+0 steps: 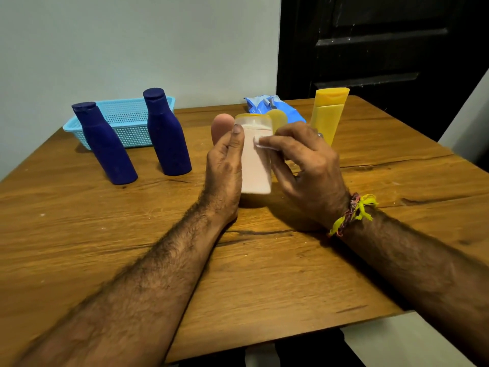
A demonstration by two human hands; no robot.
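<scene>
A pale pink bottle with a yellow cap (256, 165) stands upright at the middle of the wooden table (158, 234). My left hand (225, 165) grips it from the left, thumb along its front. My right hand (304, 165) pinches a small white wipe (263, 144) against the bottle's upper front. Two dark blue bottles (105, 147) (166, 133) stand to the left. A tall yellow bottle (328, 115) stands at the back right.
A light blue perforated basket (127, 120) sits at the back left behind the blue bottles. A blue wipes packet (275, 107) and a small yellow round lid (277, 119) lie behind the held bottle. A dark door is beyond the table's far right.
</scene>
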